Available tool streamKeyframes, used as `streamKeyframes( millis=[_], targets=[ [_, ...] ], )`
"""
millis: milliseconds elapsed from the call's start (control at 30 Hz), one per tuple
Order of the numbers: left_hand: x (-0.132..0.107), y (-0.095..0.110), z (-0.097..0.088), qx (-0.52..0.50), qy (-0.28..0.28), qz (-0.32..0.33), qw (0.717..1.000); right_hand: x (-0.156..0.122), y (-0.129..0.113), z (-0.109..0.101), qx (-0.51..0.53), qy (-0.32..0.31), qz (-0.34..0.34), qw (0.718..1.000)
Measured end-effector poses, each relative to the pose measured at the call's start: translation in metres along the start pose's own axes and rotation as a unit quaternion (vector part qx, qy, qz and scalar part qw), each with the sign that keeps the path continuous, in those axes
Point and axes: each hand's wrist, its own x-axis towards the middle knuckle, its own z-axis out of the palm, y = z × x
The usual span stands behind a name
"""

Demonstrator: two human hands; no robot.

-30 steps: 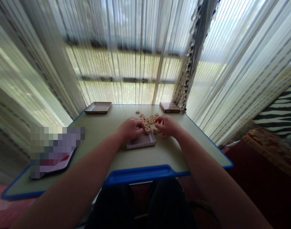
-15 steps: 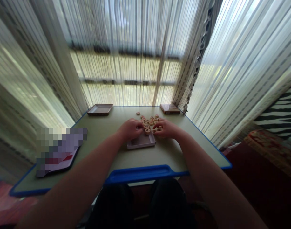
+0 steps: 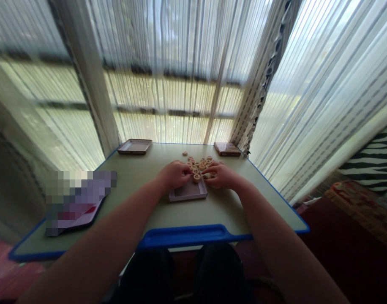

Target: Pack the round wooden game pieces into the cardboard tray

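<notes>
Small round wooden Chinese chess pieces (image 3: 196,178) lie in a loose heap, some on the far part of a shallow pale box tray (image 3: 189,196) and others on the table beyond it. My left hand (image 3: 175,174) covers the tray's far left side, its thumb and fingers curled together against the nearest pieces. What sits in that grip is hidden. At the heap's right side, my right hand (image 3: 219,174) reaches in with thumb and fingers apart, touching pieces next to the tray's right wall.
One loose piece (image 3: 185,153) lies beyond the heap. An open box lid (image 3: 135,146) stands at the table's far left, a closed flat box (image 3: 227,148) at its far right. A blurred-out purple item (image 3: 82,207) is on the left. The table (image 3: 177,215) has a blue rim.
My right hand's fingers have straightened somewhat and shifted slightly left over the pieces. My left hand stays at the tray. The camera view has tilted a little.
</notes>
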Motion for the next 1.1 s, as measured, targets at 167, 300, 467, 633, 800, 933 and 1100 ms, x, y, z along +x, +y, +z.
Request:
streamKeyframes(
  millis=[167, 300, 467, 633, 800, 933, 1100],
  targets=[
    [0.0, -0.001, 0.001, 0.002, 0.001, 0.006, 1.0, 0.0, 0.001, -0.001, -0.008, 0.001, 0.012, 1.0],
    [0.0, -0.001, 0.0, 0.012, -0.004, 0.007, 1.0, -0.002, 0.002, -0.002, -0.004, -0.006, 0.015, 1.0],
    [0.0, -0.001, -0.001, 0.026, -0.009, 0.005, 1.0, -0.001, 0.003, -0.001, -0.019, -0.013, 0.014, 1.0],
    [0.0, 0.001, -0.003, 0.007, 0.007, 0.005, 1.0, -0.001, 0.0, -0.005, -0.031, 0.056, 0.041, 0.997],
    [0.0, 0.004, -0.004, -0.028, 0.022, 0.011, 0.999, -0.002, -0.017, -0.006, 0.034, 0.085, -0.023, 0.996],
    [0.0, 0.009, -0.008, -0.095, -0.009, -0.003, 0.995, -0.003, -0.027, -0.002, 0.053, 0.064, -0.093, 0.992],
    [-0.001, 0.015, -0.012, -0.212, -0.036, -0.058, 0.975, -0.006, -0.028, -0.005, 0.05, 0.086, -0.076, 0.992]
  ],
)
